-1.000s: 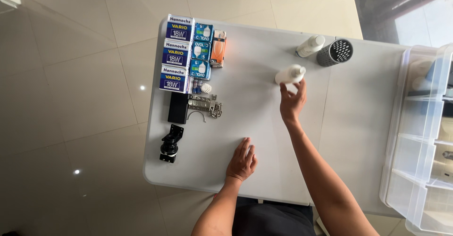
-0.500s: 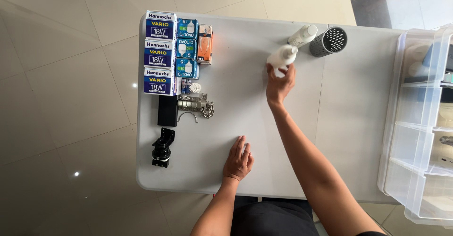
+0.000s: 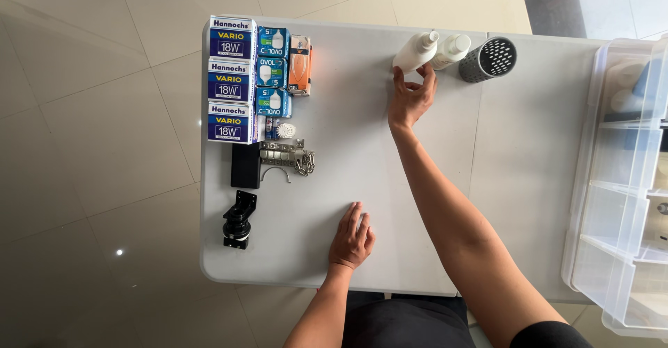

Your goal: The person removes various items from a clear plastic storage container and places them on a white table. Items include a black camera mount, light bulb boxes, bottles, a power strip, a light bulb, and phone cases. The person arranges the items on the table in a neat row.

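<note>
Fingers [image 3: 419, 83] of the right hand [image 3: 410, 101] curl around the base of a white plastic bottle [image 3: 415, 51], pinching it near the far edge of the white folding table [image 3: 362, 181]. The bottle stands just beside a second white bottle [image 3: 451, 50], apparently touching it, with a dark perforated metal cup [image 3: 488, 59] near on the right. The left hand [image 3: 351, 240] lies flat and loosely spread on the near part of the tabletop, holding nothing.

The held bottle looks light and rigid, its smooth wall likely a little slippery; a grip around the wide lower body seems safer than one on the narrow cap, and it could tip easily against its neighbour.

At the far left corner, three blue-and-white rectangular bulb boxes [image 3: 230, 80] sit in a column along the table's edge. Beside them stand three smaller light-blue boxes [image 3: 273, 73] picturing bulbs, and an orange box [image 3: 300, 56] at the top of that row. Below lie a small white bulb [image 3: 284, 131], a black flat box [image 3: 246, 165], a metal latch with chain [image 3: 287, 159] and a black caster-like fitting [image 3: 238, 220].

Clear plastic drawers [image 3: 619, 181] stand at the table's right side on a glossy tiled floor [image 3: 90, 146].
</note>
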